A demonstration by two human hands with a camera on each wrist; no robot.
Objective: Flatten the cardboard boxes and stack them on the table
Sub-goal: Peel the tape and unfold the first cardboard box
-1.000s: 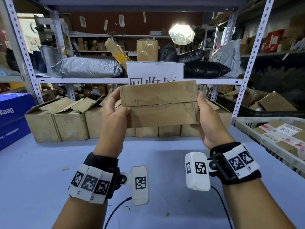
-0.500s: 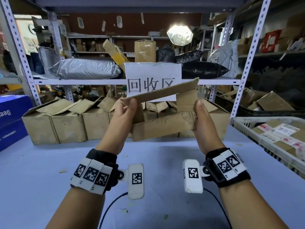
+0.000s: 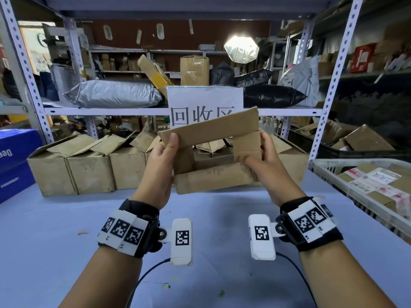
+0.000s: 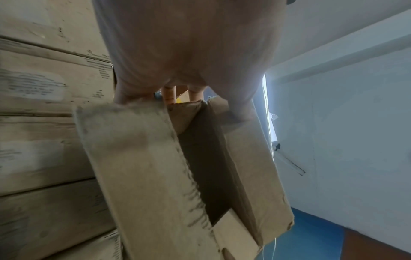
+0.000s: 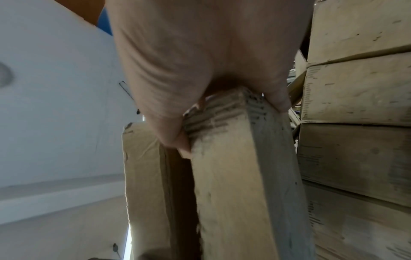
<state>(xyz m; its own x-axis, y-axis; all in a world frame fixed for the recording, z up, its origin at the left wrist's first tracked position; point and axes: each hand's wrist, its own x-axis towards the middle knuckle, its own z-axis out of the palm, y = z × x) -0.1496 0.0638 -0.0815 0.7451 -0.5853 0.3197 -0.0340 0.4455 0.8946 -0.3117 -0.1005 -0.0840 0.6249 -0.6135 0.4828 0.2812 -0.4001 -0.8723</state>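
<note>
Open box held in the air over the table

The table [image 3: 66, 252] is pale blue and wide, with bare surface under and in front of the arms. At its far edge stands a row of boxes [image 3: 89, 170] with raised flaps, under a metal shelf [image 3: 106, 111]. On the left edge lies a blue carton [image 3: 15, 161]; on the right edge a white crate [image 3: 329, 172] holds labelled parcels. A paper sign [image 3: 204, 101] hangs on the shelf, partly covered.

The box [image 3: 211, 176] is brown, worn and scuffed, and it is held above the table, in front of the row and apart from it. Both its ends are open, so one can see through it. The top panel slants upward to the right; the lower panel is nearly level.

The left hand [image 3: 160, 167] grips the left end, thumb on the front of the top panel, fingers behind. The right hand [image 3: 266, 165] grips the right end, thumb pressed on the lower front corner, fingers around the side wall.
</note>
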